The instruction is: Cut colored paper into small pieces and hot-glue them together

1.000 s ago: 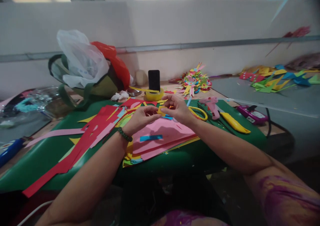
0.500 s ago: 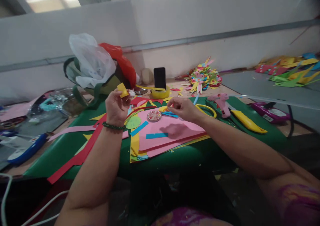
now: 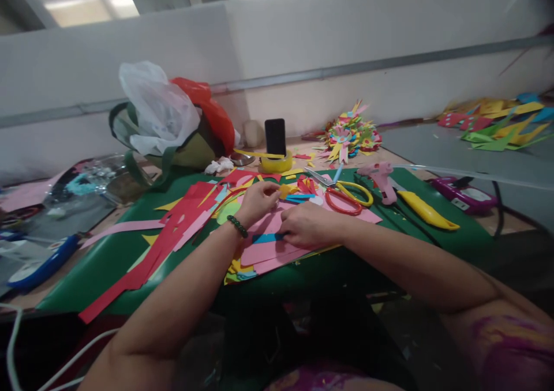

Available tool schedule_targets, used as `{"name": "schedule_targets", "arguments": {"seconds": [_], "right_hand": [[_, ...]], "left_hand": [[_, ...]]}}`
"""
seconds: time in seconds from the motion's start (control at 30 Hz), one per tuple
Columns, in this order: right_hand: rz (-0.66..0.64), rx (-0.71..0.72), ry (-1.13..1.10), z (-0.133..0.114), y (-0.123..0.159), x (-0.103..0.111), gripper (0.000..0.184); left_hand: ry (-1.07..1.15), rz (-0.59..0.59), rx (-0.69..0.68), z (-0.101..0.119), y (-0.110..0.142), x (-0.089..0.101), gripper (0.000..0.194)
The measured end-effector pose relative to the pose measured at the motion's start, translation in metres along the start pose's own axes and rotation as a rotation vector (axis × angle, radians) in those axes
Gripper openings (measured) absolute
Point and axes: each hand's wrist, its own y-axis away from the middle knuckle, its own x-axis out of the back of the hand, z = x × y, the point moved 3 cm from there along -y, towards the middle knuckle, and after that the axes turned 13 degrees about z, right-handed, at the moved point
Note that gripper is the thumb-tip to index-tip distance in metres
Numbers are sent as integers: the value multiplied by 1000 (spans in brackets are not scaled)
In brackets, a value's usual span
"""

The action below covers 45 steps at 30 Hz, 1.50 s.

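My left hand (image 3: 259,202) is over the pink paper sheets (image 3: 264,256), fingers closed at a small yellow paper piece (image 3: 284,191). The hand and wrist hide part of the pile. My right hand (image 3: 305,225) rests low over the same sheets, its fingertips pinched on the right end of a blue paper strip (image 3: 265,238). Narrow blue strips (image 3: 299,198) lie beyond it. Scissors with one red and one yellow handle (image 3: 344,202) lie just past my right hand. A light green paper shape (image 3: 229,211) shows beside my left wrist.
Red paper strips (image 3: 160,241) spread over the green table cover (image 3: 108,275) at left. On the right are a pink glue gun (image 3: 381,180), a yellow-handled cutter (image 3: 428,209) and a purple device (image 3: 463,195). Behind stand yellow tape (image 3: 277,163), a phone (image 3: 275,137) and paper flowers (image 3: 348,134).
My left hand has come down and right from its raised position with the yellow paper. My right hand has moved nearer to me, onto the blue strip, uncovering the scissors.
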Motion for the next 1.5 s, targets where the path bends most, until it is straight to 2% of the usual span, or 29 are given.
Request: {"name": "schedule_targets", "arguments": {"seconds": [0.1,0.17,0.23,0.27,0.3,0.37,0.4,0.43,0.47,0.57,0.7,0.8,0.93,1.03,1.17,1.23,1.3,1.37,1.43,1.5], "right_hand": [[-37,-15,77,-4,0,-1,23],[-28,-9,66,-5,1,-1,24],[5,13,-6,-5,3,-1,21],[16,18,-57,-4,4,0,19],[13,17,-110,-3,6,0,18],[-30,-1,-196,-1,8,-1,15],[-53,-16,-217,0,9,-1,14],[-70,-37,-226,2,9,-1,14],[-82,-64,-223,4,9,-1,15],[-119,-150,-200,12,9,-1,16],[-103,-207,-205,26,10,3,15],[-47,-213,-321,33,10,6,23],[-23,-169,-437,30,10,4,34],[21,-158,-505,28,7,0,38],[104,-290,-577,35,3,3,37],[92,-343,-527,39,7,11,35],[85,-370,-394,43,19,22,32],[138,-432,-254,48,40,35,28],[221,-523,-220,53,64,45,28],[211,-543,-284,53,81,46,37]], "left_hand": [[-114,20,-57,-1,-3,2,19],[-145,66,-120,0,-6,12,23],[-164,39,-152,3,-8,25,21],[-179,-32,-160,5,-7,30,19],[-205,-170,-167,8,-4,33,19],[-289,-551,-167,11,7,33,26],[-333,-689,-159,13,14,33,29],[-368,-770,-138,14,20,33,33],[-418,-805,-125,15,24,32,37],[-537,-798,-110,18,32,27,36],[-536,-877,-88,21,37,22,18],[-517,-942,-99,23,40,21,8],[-540,-838,-175,22,36,23,7],[-436,-767,-192,22,31,25,6],[-204,-741,-172,23,22,27,7],[-98,-717,-142,23,19,28,12],[8,-699,-79,21,18,29,19],[123,-653,11,20,16,30,27],[256,-542,84,20,13,34,28],[417,-371,122,22,8,39,28]]}}
